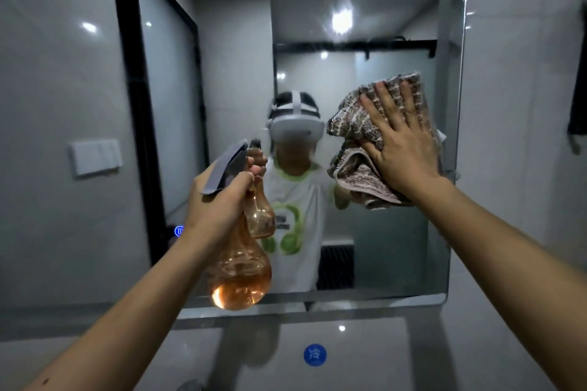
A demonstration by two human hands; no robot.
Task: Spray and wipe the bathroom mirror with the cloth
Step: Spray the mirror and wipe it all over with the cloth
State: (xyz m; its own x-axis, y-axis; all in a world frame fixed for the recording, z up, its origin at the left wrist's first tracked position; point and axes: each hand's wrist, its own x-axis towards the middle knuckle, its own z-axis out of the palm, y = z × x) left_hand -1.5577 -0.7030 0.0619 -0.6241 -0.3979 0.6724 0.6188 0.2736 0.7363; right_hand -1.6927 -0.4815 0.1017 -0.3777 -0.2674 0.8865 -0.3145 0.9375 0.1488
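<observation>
The bathroom mirror [222, 79] fills the wall ahead and reflects a person with a white headset. My right hand [401, 140] lies flat, fingers spread, and presses a brown patterned cloth [351, 124] against the glass at the right side. My left hand [222, 200] grips the neck of an amber, pear-shaped spray bottle [241, 273] with a grey trigger head [227, 167]. The nozzle points at the mirror near its middle, close to the glass. Liquid fills the bottle's lower part.
A white wall switch [95, 157] sits on the grey tiles left of the mirror. A small blue lit button [178, 231] glows at the mirror's lower left. Below is a ledge with a round blue sticker [314, 355]. Something dark hangs at the far right [578, 98].
</observation>
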